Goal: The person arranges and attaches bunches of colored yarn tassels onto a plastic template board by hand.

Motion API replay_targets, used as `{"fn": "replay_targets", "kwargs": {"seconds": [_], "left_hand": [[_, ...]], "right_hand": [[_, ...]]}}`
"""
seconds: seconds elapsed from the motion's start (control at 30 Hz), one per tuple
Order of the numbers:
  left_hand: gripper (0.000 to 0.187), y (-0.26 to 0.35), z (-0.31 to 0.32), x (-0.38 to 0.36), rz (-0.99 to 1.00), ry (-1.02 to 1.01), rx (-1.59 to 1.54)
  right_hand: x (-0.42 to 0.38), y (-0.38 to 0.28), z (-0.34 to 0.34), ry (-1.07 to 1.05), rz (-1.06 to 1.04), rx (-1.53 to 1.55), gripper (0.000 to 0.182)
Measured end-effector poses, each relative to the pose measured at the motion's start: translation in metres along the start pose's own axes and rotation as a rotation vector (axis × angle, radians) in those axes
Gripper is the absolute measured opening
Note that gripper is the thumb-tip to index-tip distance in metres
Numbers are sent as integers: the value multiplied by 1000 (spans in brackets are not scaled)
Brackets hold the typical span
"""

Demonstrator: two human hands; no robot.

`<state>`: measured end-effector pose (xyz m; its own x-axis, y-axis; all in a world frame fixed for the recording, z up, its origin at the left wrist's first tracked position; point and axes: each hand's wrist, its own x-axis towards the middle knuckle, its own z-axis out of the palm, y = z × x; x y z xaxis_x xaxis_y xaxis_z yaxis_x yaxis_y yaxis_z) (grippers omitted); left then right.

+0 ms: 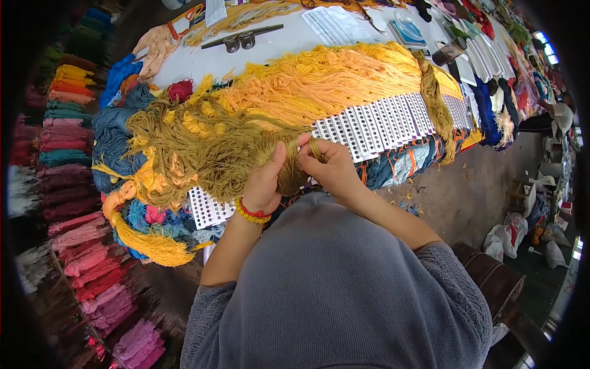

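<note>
A large skein of olive-green thread (215,144) spreads over the table edge in front of me. My left hand (263,182), with a yellow bead bracelet at the wrist, is closed round the near end of this skein. Just to its right, my right hand (333,167) pinches a looped bunch of the same thread between thumb and fingers. Beneath and beyond lie yellow and peach threads (319,77). They run through a row of white cards with punched holes (375,126), right of my hands.
Another olive hank (434,101) hangs across the cards. A yellow skein (150,240) droops off the left corner beside blue yarn (114,144). A dark metal clip (241,42) and papers (335,26) lie at the back. Coloured hanks (64,132) stack at left; a person (560,114) is far right.
</note>
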<state>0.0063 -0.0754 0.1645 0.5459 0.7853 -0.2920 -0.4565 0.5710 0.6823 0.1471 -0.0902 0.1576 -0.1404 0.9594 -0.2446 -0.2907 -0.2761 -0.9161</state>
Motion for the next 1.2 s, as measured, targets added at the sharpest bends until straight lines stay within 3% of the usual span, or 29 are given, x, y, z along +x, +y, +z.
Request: {"fn": "replay_targets", "kwargs": {"seconds": [0.27,0.47,0.57,0.63,0.8,0.97,1.03,1.1,1.2], "left_hand": [[52,-7,-1,3,31,43,133],[51,-7,-5,4,-14,40,2],[36,-11,-5,5,20,129,-81],[27,-16,-1,6,197,234,115],[21,-18,-4,10,221,286,52],[19,-20,-1,14,173,268,-87],[17,-24,2,14,213,323,132],[16,-25,2,16,235,345,161],[15,-30,2,21,273,384,173]], "right_hand": [[1,5,0,30,5,-22,5],[0,4,0,42,22,47,7],[2,9,-1,55,-37,0,7],[3,14,-3,70,-88,-29,8],[1,14,-7,93,-75,-166,8],[3,15,-10,109,-46,-53,9],[4,16,-14,111,-24,-23,10],[5,22,-20,112,-106,-400,13],[4,21,-20,107,-111,-374,11]]}}
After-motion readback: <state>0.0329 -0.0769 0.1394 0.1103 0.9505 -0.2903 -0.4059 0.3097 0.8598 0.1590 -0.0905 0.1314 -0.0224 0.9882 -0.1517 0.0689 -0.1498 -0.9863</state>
